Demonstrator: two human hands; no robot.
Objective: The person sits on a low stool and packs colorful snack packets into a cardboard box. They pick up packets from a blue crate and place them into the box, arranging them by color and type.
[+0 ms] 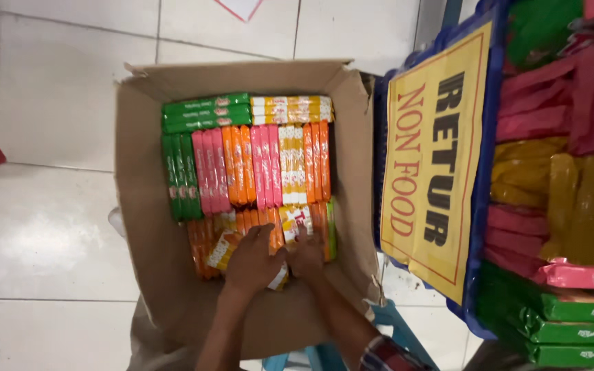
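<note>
While both hands press down among the packets at the near end of an open cardboard box, the left hand lies palm down with fingers spread and curled over a yellow-and-white packet, resting on it rather than clearly lifting it. The right hand sits just beside it, touching the left, its fingers bent down into the orange packets of the nearest row; whether it actually grips one cannot be told from this angle. Both forearms enter from the bottom edge, and a plaid sleeve shows at the right arm.

Beyond the hands, the box holds slim wrapped packets standing on edge in tight rows: green packets at the left, then pink packets, more orange, pink, yellow-and-white and orange again. At the far end, green packets lie crosswise beside a stack of yellow ones. The box stands on a white tiled floor.

Just right of the box, a yellow sign with dark and red lettering hangs on a blue crate. That crate is filled with pink, yellow and green packs.
</note>
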